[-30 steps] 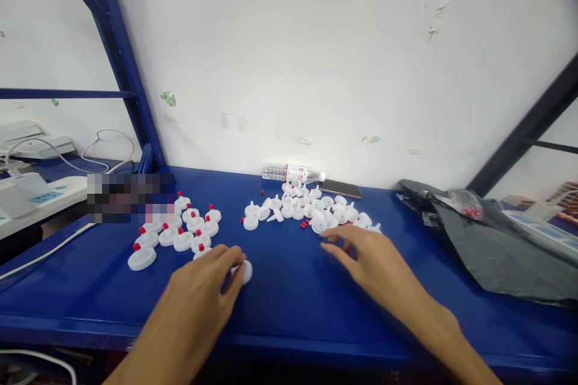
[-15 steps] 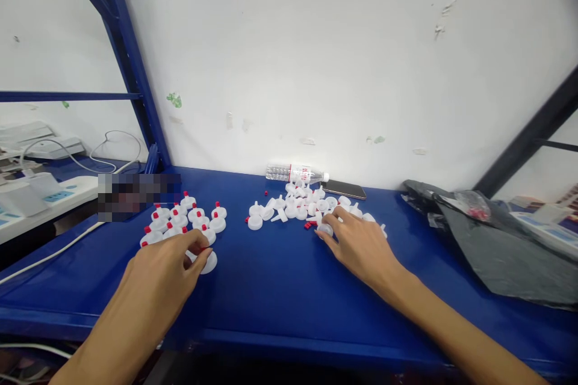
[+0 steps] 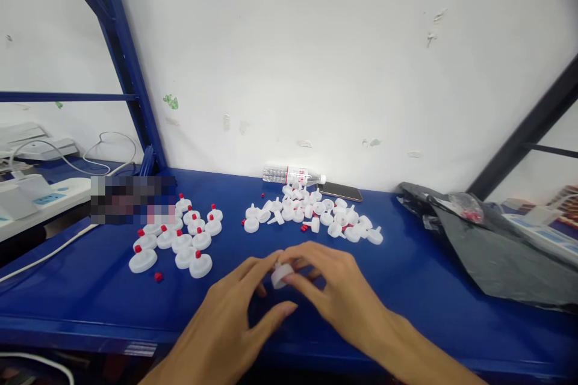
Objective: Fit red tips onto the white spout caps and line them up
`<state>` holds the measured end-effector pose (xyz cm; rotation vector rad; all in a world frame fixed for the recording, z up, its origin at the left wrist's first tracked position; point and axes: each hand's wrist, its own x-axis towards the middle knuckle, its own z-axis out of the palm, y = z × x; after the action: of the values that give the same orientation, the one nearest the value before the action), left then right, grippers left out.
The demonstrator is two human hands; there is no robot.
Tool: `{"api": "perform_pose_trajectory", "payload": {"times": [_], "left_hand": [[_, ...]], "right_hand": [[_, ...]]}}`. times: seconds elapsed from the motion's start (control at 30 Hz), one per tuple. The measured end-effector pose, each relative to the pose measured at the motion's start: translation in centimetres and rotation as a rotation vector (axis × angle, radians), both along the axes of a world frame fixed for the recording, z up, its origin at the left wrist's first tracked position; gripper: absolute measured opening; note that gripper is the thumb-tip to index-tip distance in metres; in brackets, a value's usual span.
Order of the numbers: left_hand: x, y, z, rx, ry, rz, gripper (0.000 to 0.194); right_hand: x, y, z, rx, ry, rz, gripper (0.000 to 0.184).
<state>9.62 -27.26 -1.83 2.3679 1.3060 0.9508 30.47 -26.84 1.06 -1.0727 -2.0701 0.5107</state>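
Note:
Both my hands meet low at the centre of the blue table (image 3: 406, 289). My right hand (image 3: 334, 295) pinches a white plastic cap (image 3: 280, 275) between thumb and fingers. My left hand (image 3: 235, 313) touches the same cap with its fingertips, thumb held apart below it. To the left lies a group of white caps with red tips (image 3: 185, 237), and one loose red tip (image 3: 158, 277) sits in front of them. Behind my hands is a pile of plain white caps (image 3: 316, 213) with a few red tips among them.
A clear water bottle (image 3: 293, 175) and a dark phone (image 3: 345, 191) lie by the white wall. A black plastic bag (image 3: 492, 246) covers the right side. Blue rack posts (image 3: 126, 66) rise at left, with a white power strip (image 3: 27, 198) and cables beyond.
My left hand left the red-tipped group and came to the centre. My right hand drew back from the white pile with a cap, and both hands now meet on it.

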Motion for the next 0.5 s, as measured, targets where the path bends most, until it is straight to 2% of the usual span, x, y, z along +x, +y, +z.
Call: {"api": "perform_pose_trajectory", "payload": {"times": [0.07, 0.13, 0.27, 0.5], "left_hand": [[0.7, 0.6, -0.5, -0.081, -0.047, -0.044, 0.016], [0.8, 1.0, -0.7, -0.084, -0.064, -0.038, 0.010], [0.6, 0.8, -1.0, -0.067, -0.001, -0.018, 0.031], [0.8, -0.3, -1.0, -0.046, 0.059, 0.058, 0.034]], "right_hand": [[-0.6, -0.4, 0.2, -0.085, 0.055, 0.086, 0.019], [-0.5, -0.6, 0.3, -0.141, 0.056, 0.116, 0.023], [0.5, -0.3, -0.2, -0.101, -0.071, 0.012, 0.029], [1.2, -0.1, -1.0, -0.011, -0.228, -0.091, 0.028]]}}
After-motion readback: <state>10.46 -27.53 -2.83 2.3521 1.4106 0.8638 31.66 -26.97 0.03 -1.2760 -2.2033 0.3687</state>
